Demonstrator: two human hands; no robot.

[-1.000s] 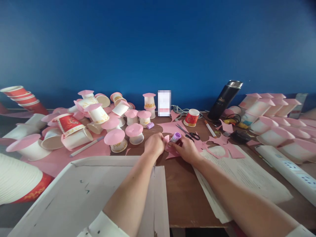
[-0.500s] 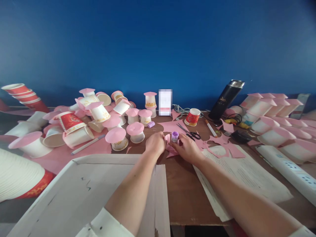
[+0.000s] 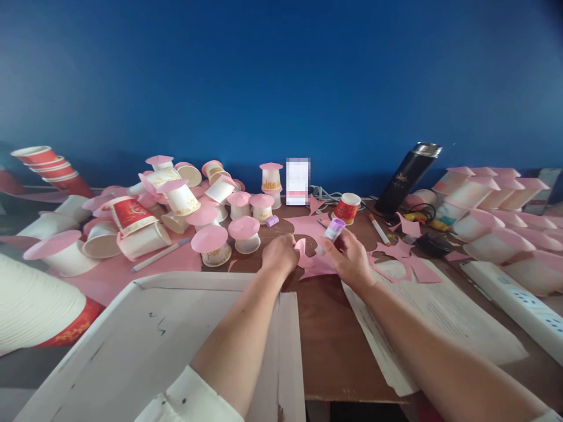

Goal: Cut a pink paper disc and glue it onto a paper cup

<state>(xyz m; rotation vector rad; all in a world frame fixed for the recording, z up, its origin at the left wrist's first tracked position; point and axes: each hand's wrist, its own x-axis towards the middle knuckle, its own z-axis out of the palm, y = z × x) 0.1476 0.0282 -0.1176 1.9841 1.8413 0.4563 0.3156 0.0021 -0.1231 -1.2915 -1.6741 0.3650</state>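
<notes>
My left hand (image 3: pixel 281 255) is closed on a small curled piece of pink paper (image 3: pixel 302 251), pinched at its edge. In my right hand (image 3: pixel 355 261) is a glue stick (image 3: pixel 335 228) with a purple end, tilted and held a little above the table, apart from the paper. Its purple cap (image 3: pixel 272 221) lies on the table to the left, beside a white cup with a pink paper top (image 3: pixel 263 208). Flat pink scraps (image 3: pixel 323 266) lie under and between my hands, and scissors (image 3: pixel 323 223) are partly hidden behind the glue stick.
Many pink-topped cups crowd the left side (image 3: pixel 209 243) and right side (image 3: pixel 492 243). A red cup (image 3: pixel 347 208), a marker (image 3: pixel 379 228) and a black flask (image 3: pixel 407 177) stand or lie behind. A white board (image 3: pixel 176 346), printed sheets (image 3: pixel 422 328) and a power strip (image 3: pixel 512 290) are nearer.
My right hand has lifted the glue stick away from the pink paper, moving right and tilting it. My left hand keeps its pinch on the paper, whose curl now shows more.
</notes>
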